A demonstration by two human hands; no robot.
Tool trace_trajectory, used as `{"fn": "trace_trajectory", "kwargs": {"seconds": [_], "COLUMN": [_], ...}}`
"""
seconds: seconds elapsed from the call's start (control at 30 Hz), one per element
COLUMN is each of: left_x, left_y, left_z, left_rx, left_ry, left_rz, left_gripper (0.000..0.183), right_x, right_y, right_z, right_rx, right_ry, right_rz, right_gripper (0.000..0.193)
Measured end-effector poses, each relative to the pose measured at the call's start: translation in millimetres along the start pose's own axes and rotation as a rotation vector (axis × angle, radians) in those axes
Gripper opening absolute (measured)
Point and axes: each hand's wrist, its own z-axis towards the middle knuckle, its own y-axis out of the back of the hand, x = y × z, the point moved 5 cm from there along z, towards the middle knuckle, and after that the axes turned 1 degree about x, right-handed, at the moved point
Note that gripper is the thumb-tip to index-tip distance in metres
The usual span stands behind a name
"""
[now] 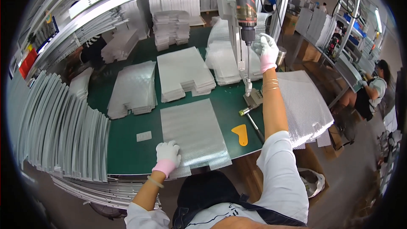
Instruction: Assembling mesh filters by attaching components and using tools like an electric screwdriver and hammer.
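A silvery sheet with a fine bubble-like texture (193,127) lies on the green table before me, its notched end reaching over the front edge. My left hand (168,156), in a white glove with a pink cuff, is closed at its lower left edge, fingers curled. My right hand (268,51), gloved the same way, reaches far forward beside an upright power screwdriver (247,17) on a stand. Its fingers are bent inward; what they hold is hidden. A metal cup (280,55) stands by the right wrist. Under the screwdriver's long bit sits a small metal block (254,98).
Notched sheet stacks (184,72) cover the table's middle and back. A tall row of sheets (59,123) stands left. A yellow scraper (241,135), a hammer (251,121) and a white label (144,136) lie on the table. Shiny sheets (303,106) overhang at right; a co-worker (375,89) sits beyond.
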Motion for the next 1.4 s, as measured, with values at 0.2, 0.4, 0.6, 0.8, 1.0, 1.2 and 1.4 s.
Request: {"fn": "trace_trajectory", "kwargs": {"seconds": [0.2,0.4,0.6,0.8,1.0,1.2,1.4], "left_x": [-1.3,23.6,53.2,4.5,22.2,26.6,24.2], "left_y": [-2.0,-6.9,20.7,47.0,5.2,-12.2,-27.3], "left_z": [-1.0,12.7,-28.0,-69.6,-68.0,-62.5,-62.3], "left_rx": [-0.003,-0.021,-0.395,-0.481,-0.344,-0.323,-0.225], "left_ry": [0.003,0.171,0.322,0.435,0.605,0.605,0.662], "left_rz": [0.01,-0.15,-2.097,-1.203,-1.118,-0.891,-0.779], "left_gripper": [0.02,0.017,0.054,0.058,0.059,0.062,0.062], "right_x": [-31.0,-27.9,20.5,49.4,32.1,10.8,-7.3], "right_y": [-1.3,-25.8,0.5,22.8,27.2,35.4,44.7], "right_z": [-54.3,-218.0,-315.2,-347.2,-357.6,-366.7,-372.9], "right_rx": [0.105,0.344,0.293,0.548,0.513,0.48,0.481], "right_ry": [-0.175,-0.658,-0.802,-0.517,-0.69,-0.753,-0.747], "right_rz": [0.231,0.76,0.789,-0.652,-0.467,-0.434,-0.417], "right_gripper": [0.023,0.026,0.027,0.031,0.032,0.032,0.034]}}
